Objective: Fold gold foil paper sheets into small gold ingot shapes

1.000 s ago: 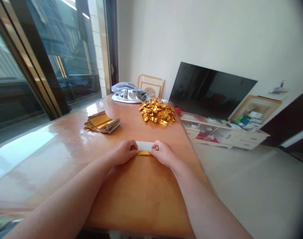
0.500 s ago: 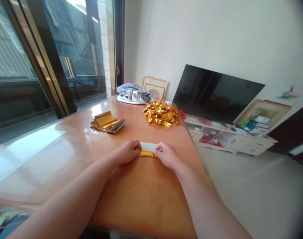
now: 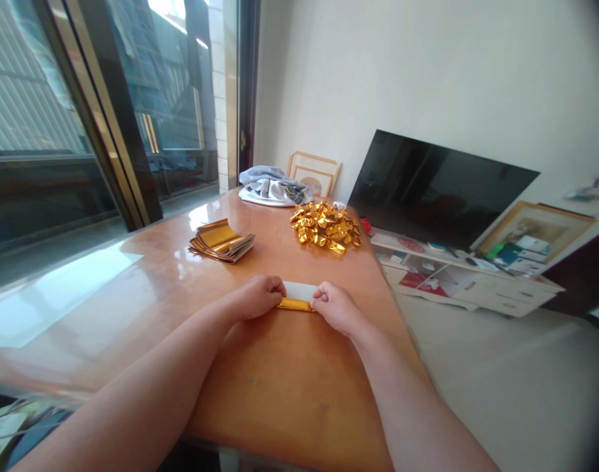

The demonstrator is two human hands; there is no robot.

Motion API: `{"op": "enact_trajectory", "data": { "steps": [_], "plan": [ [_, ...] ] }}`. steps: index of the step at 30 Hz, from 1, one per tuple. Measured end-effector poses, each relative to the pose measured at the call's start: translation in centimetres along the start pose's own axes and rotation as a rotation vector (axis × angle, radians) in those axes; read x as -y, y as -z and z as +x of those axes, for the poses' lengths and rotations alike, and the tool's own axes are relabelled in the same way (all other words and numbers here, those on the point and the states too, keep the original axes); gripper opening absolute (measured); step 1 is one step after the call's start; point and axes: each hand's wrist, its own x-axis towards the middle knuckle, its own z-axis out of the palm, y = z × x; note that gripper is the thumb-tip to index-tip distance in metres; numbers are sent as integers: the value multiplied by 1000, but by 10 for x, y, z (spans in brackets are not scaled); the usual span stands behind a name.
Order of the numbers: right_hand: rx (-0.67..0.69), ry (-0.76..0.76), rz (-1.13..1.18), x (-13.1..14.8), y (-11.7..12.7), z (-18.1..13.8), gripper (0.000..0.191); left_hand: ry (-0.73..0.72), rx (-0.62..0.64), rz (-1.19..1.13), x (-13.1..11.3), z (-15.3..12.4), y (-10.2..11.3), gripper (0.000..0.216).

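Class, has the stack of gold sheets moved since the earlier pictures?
No; the gold sheets keep their place on the table; only the view shifts.

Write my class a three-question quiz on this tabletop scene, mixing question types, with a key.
1. True or false: the gold stack lies left of the gold heap.
2. The left hand and right hand hold a sheet. Which colour is the strip along its near edge? A) red B) gold C) blue
3. Fill in: the cloth bundle lies toward the ____ end of the table.

Key: 1. True. 2. B. 3. Far.
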Motion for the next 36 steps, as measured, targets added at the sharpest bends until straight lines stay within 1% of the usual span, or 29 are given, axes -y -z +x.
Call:
{"op": "enact_trajectory", "data": {
  "steps": [9, 18, 27, 31, 36],
  "plan": [
    [38, -20, 20, -1, 1, 0, 13, 9, 76, -50, -6, -4, 4, 18],
    [46, -5, -17, 2, 4, -2, 10, -28, 73, -1, -4, -3, 4, 16],
    [54, -28, 20, 2, 3, -2, 14, -78, 51, 84, -7, -5, 4, 19],
    [57, -31, 17, 2, 2, -3, 14, -74, 83, 47, -6, -6, 4, 21],
    [54, -29, 6, 1, 3, -2, 17, -122, 93, 70, -4, -8, 4, 23]
  ]
}}
